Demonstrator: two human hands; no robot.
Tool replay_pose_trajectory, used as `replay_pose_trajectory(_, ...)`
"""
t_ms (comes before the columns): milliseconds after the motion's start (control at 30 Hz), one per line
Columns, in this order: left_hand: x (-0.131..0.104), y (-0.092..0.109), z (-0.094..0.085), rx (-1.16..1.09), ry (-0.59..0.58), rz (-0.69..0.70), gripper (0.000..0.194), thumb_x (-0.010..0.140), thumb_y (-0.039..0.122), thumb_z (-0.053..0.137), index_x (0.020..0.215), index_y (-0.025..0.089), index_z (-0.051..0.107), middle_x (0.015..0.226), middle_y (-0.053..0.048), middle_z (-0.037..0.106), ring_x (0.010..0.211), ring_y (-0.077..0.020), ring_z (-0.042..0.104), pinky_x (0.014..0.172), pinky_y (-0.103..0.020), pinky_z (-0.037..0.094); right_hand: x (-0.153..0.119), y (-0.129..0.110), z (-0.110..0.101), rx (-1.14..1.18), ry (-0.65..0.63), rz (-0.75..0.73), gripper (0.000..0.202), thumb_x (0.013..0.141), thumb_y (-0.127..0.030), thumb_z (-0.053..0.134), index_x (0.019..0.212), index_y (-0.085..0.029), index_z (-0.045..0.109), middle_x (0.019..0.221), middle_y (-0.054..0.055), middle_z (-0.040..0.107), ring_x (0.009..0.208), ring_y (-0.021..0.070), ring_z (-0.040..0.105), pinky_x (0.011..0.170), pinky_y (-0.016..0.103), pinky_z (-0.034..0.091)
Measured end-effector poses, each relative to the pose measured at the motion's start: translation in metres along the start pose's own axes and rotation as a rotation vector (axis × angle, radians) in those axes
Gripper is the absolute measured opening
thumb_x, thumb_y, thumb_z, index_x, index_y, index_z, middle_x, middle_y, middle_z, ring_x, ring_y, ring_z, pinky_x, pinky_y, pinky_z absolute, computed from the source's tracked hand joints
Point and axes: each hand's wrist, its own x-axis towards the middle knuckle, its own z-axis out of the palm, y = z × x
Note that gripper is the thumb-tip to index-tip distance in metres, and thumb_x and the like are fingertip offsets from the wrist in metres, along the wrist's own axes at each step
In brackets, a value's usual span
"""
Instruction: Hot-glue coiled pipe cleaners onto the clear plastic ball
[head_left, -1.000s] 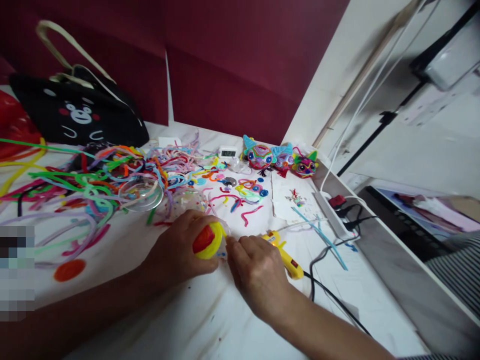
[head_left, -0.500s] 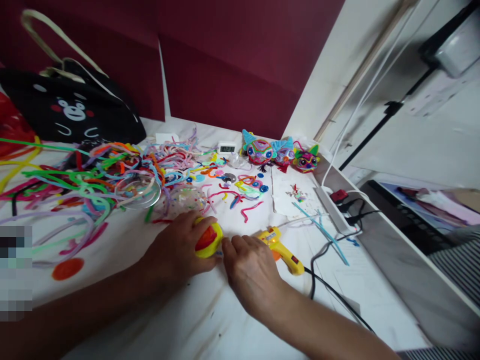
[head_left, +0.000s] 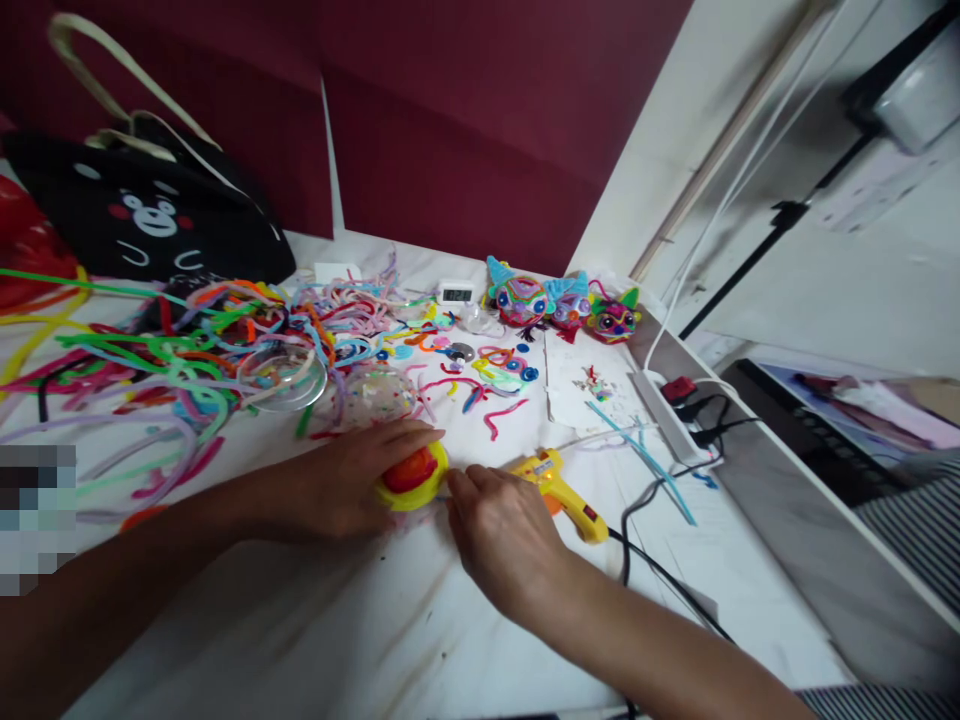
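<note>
My left hand (head_left: 345, 485) grips a round craft piece (head_left: 412, 477), red in the middle with a yellow pipe-cleaner rim, pressed low against the white table (head_left: 315, 620). My right hand (head_left: 499, 535) is beside it with its fingertips pinched at the piece's right edge; what they pinch is too small to tell. A yellow glue gun (head_left: 559, 490) lies just right of my right hand, its black cord (head_left: 660, 575) trailing toward me.
A heap of coloured pipe cleaners (head_left: 172, 350) covers the left. Three finished pipe-cleaner faces (head_left: 562, 310) and a small digital timer (head_left: 455, 293) stand at the back. A black bear-print bag (head_left: 150, 225) sits far left. A power strip (head_left: 660, 415) lies along the right edge.
My left hand has tipped the craft piece from upright to flat on the table. My right hand stayed at its edge. The view shifted slightly.
</note>
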Motion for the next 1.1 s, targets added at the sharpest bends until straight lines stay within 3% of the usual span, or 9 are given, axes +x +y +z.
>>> replay_pose_trajectory(233, 0.014, 0.012, -0.001, 0.035, 0.065, -0.074, 0.079, 0.061, 0.032, 0.082, 0.137, 0.026, 0.061, 0.131, -0.009, 0.067, 0.123, -0.0356, 0.065, 0.104, -0.044, 0.056, 0.000, 0.005, -0.022, 0.160, -0.142, 0.075, 0.018, 0.093, -0.009, 0.060, 0.105, -0.015, 0.072, 0.095, 0.009, 0.080, 0.079, 0.0226, 0.077, 0.062, 0.030, 0.041)
replay_pose_trajectory(367, 0.016, 0.019, 0.007, 0.032, 0.104, -0.130, 0.083, 0.057, 0.034, 0.085, 0.136, 0.028, 0.062, 0.123, -0.008, 0.064, 0.113, -0.0333, 0.065, 0.098, -0.045, 0.058, 0.001, 0.007, -0.027, 0.253, -0.159, 0.117, 0.019, 0.093, -0.008, 0.059, 0.104, -0.015, 0.073, 0.096, 0.010, 0.081, 0.085, 0.0241, 0.077, 0.065, 0.030, 0.041)
replay_pose_trajectory(500, 0.013, 0.019, 0.013, 0.035, 0.105, -0.137, 0.080, 0.055, 0.036, 0.086, 0.132, 0.031, 0.064, 0.121, -0.007, 0.060, 0.114, -0.0343, 0.063, 0.098, -0.049, 0.057, 0.002, 0.008, -0.025, 0.296, -0.134, 0.122, 0.023, 0.092, -0.005, 0.058, 0.106, -0.016, 0.073, 0.094, 0.009, 0.080, 0.083, 0.0227, 0.075, 0.066, 0.030, 0.041)
replay_pose_trajectory(633, 0.013, 0.017, 0.016, -0.018, 0.125, -0.033, 0.070, 0.062, 0.031, 0.080, 0.129, 0.026, 0.059, 0.132, -0.008, 0.062, 0.125, -0.0337, 0.060, 0.105, -0.044, 0.055, 0.002, 0.007, -0.020, 0.256, -0.124, 0.108, 0.025, 0.093, -0.004, 0.057, 0.108, -0.015, 0.073, 0.096, 0.009, 0.079, 0.080, 0.0214, 0.075, 0.065, 0.030, 0.041)
replay_pose_trajectory(733, 0.015, 0.017, 0.016, -0.067, 0.129, -0.008, 0.060, 0.067, 0.027, 0.073, 0.126, 0.025, 0.058, 0.127, -0.004, 0.067, 0.120, -0.0315, 0.065, 0.104, -0.040, 0.056, 0.001, 0.007, -0.018, 0.232, -0.127, 0.104, 0.025, 0.094, -0.003, 0.056, 0.109, -0.014, 0.072, 0.097, 0.010, 0.078, 0.079, 0.0217, 0.074, 0.064, 0.030, 0.041)
replay_pose_trajectory(933, 0.013, 0.016, 0.014, -0.120, 0.225, -0.030, 0.076, 0.065, 0.034, 0.082, 0.137, 0.031, 0.056, 0.134, -0.006, 0.069, 0.125, -0.0340, 0.065, 0.108, -0.046, 0.055, -0.003, 0.009, -0.027, 0.220, -0.058, 0.108, 0.023, 0.096, -0.004, 0.057, 0.110, -0.015, 0.072, 0.095, 0.008, 0.076, 0.081, 0.0209, 0.073, 0.064, 0.029, 0.043)
replay_pose_trajectory(1100, 0.011, 0.023, 0.010, -0.161, 0.306, -0.027, 0.074, 0.071, 0.035, 0.082, 0.140, 0.035, 0.055, 0.139, -0.004, 0.063, 0.128, -0.0327, 0.062, 0.113, -0.046, 0.050, -0.008, 0.010, -0.031, 0.241, 0.083, 0.090, 0.024, 0.097, -0.005, 0.056, 0.111, -0.017, 0.072, 0.088, 0.005, 0.072, 0.073, 0.0184, 0.071, 0.062, 0.027, 0.043)
